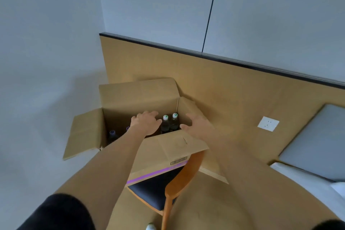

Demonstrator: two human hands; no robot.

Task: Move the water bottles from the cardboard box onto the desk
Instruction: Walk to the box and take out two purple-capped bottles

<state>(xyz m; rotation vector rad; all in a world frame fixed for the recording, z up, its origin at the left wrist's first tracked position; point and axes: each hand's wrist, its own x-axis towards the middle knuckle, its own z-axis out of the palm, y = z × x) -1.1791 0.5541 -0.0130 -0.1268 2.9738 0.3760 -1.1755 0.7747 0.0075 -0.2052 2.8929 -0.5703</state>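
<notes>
An open cardboard box (138,97) with its flaps spread sits on a wooden chair. Inside stand two dark bottles with white-and-green caps (169,122) at the right, and two bottles with purple caps (112,134) at the left, one mostly hidden by my arm. My left hand (146,123) reaches into the box, palm down with fingers curved, over the middle; what lies under it is hidden. My right hand (197,123) hovers open over the box's right wall, just right of the green-capped bottles, holding nothing.
The chair (177,183) has a dark seat pad and a curved wooden back facing me. A tan wall panel (224,89) with a white socket (268,123) runs behind. At right lie a grey cushion (317,136) and white bedding (308,175).
</notes>
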